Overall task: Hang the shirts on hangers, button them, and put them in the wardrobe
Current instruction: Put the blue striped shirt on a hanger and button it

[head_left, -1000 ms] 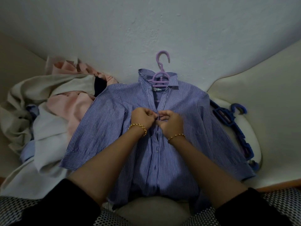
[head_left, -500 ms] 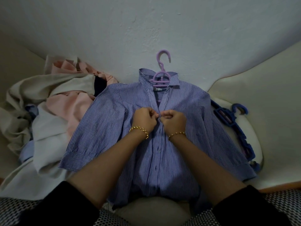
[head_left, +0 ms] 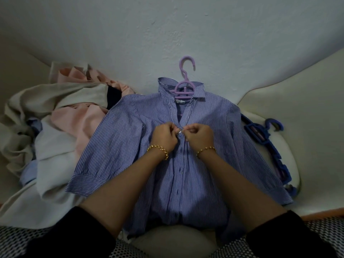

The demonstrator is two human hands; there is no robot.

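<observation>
While the blue-striped cotton shirt (head_left: pixel 115 146) lies on its lilac plastic hanger (head_left: pixel 184 88), my left hand (head_left: pixel 164 135) and right hand (head_left: pixel 200 135) pinch its placket at a button.

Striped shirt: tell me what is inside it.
A lilac hanger: its hook and neck bars show at the open collar of the striped shirt. Its arms are covered by the fabric and cannot be seen.

The shirt (head_left: pixel 186 174) lies flat on the seat (head_left: pixel 283 112), collar toward 12 o'clock by the wall (head_left: pixel 130 43), with a hanger (head_left: pixel 184 89) inside it, hook sticking out past the collar. A clothes pile (head_left: pixel 55 138) sits at 9 o'clock against one sleeve, and spare hangers (head_left: pixel 260 135) lie at 3 o'clock beside the other. The left hand (head_left: pixel 164 135) and right hand (head_left: pixel 200 135) meet on the shirt's front.
</observation>
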